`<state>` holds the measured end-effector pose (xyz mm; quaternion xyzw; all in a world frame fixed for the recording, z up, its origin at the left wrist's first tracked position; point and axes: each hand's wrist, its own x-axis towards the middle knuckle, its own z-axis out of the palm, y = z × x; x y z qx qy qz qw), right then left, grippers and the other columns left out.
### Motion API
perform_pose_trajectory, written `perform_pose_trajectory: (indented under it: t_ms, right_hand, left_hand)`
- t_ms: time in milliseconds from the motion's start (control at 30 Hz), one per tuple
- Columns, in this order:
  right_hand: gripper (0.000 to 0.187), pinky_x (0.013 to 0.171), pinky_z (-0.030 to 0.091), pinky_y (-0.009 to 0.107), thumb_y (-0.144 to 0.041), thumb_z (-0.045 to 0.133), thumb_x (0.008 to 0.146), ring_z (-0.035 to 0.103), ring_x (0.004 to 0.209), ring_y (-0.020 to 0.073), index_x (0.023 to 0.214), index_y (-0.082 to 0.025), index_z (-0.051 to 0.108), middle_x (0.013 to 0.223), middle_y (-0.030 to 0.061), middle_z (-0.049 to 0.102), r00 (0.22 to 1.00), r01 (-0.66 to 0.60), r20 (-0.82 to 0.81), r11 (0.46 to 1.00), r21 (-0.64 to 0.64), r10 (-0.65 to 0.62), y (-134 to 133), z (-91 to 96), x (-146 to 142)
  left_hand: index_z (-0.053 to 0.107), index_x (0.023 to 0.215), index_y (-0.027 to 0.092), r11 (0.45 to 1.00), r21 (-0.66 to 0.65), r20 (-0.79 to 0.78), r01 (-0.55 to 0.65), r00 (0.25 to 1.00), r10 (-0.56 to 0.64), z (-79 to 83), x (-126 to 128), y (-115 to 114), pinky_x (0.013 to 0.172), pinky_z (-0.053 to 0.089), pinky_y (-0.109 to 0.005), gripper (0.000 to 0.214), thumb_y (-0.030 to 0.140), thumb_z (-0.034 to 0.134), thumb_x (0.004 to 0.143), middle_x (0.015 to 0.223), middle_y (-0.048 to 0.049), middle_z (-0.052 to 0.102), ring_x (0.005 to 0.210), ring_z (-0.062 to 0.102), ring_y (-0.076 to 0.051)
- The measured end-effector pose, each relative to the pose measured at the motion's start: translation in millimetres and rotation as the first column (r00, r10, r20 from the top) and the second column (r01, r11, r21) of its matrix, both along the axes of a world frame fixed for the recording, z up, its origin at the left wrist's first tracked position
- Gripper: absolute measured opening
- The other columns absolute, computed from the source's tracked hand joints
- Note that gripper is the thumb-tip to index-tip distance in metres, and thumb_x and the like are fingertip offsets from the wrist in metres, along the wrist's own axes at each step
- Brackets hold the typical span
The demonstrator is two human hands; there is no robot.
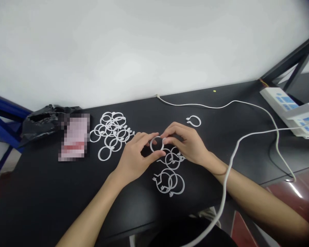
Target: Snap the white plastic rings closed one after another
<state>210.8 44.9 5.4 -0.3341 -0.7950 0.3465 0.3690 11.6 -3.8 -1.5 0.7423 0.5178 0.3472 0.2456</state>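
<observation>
Between both hands is a white plastic ring (pixel 150 145), held up over the table. My left hand (pixel 138 151) grips its lower left side with thumb and fingers. On its right side, my right hand (pixel 184 140) pinches the rim between thumb and forefinger. Below the hands lie several white open rings (pixel 176 180) with small clip ends, overlapping one another. To the left of my left hand is a larger pile of white rings (pixel 104 153). One single white ring (pixel 200 120) lies apart, beyond my right hand.
A black plastic bag (pixel 38 125) and a blurred pinkish packet (pixel 76 133) are at the left on the black table (pixel 48 192). A white device with blue labels (pixel 285 103) stands at the right. A white cable (pixel 234 151) crosses over my right forearm; another cable (pixel 195 105) runs along the back.
</observation>
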Motion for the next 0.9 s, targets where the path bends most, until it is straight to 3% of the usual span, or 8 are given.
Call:
perform_pose_trajectory:
  t_ms: [167, 267, 567, 900]
  right_hand:
    - [0.016, 0.062, 0.046, 0.027, -0.032, 0.067, 0.088, 0.059, 0.069, 0.0124, 0.078, -0.02, 0.064, 0.078, 0.0, 0.064, 0.999, 0.022, 0.03, 0.999, -0.036, -0.021, -1.4, -1.3, -0.7]
    - [0.02, 0.059, 0.044, 0.026, -0.034, 0.065, 0.089, 0.057, 0.066, 0.0118, 0.076, -0.02, 0.061, 0.075, -0.0003, 0.062, 0.996, 0.055, 0.067, 0.998, -0.007, -0.054, -2.8, -1.2, -1.8]
    - [0.032, 0.057, 0.04, 0.025, -0.035, 0.06, 0.093, 0.051, 0.061, 0.0109, 0.067, -0.019, 0.053, 0.067, -0.0008, 0.056, 0.994, 0.058, 0.097, 0.998, 0.012, -0.059, -7.0, -9.3, -9.1]
    - [0.042, 0.054, 0.035, 0.025, -0.035, 0.056, 0.094, 0.044, 0.055, 0.0093, 0.058, -0.018, 0.044, 0.059, -0.0023, 0.049, 0.993, 0.072, 0.098, 0.994, -0.077, -0.064, -9.8, -8.4, -14.2]
  left_hand:
    - [0.063, 0.113, 0.018, 0.953, 0.299, -0.121, 0.044, 0.993, -0.008, -8.2, 3.0, 0.6, 0.076, 0.051, -0.035, 0.044, 0.053, 0.062, 0.086, 0.083, -0.004, 0.067, 0.078, 0.058, -0.018]
    - [0.064, 0.109, 0.016, 0.917, 0.397, -0.168, 0.031, 0.985, 0.039, -10.9, 5.4, -0.4, 0.074, 0.052, -0.034, 0.038, 0.047, 0.062, 0.089, 0.079, -0.0041, 0.067, 0.074, 0.058, -0.018]
    - [0.064, 0.088, 0.017, 0.827, 0.56, -0.274, 0.041, 0.952, 0.138, -10.1, 14.4, -6.0, 0.064, 0.05, -0.032, 0.015, 0.031, 0.062, 0.089, 0.067, -0.003, 0.064, 0.064, 0.054, -0.017]
    - [0.059, 0.075, 0.017, 0.763, 0.643, -0.283, 0.068, 0.947, 0.154, -8.9, 17.8, -5.3, 0.059, 0.048, -0.031, 0.02, 0.03, 0.065, 0.088, 0.059, -0.0014, 0.06, 0.058, 0.051, -0.016]
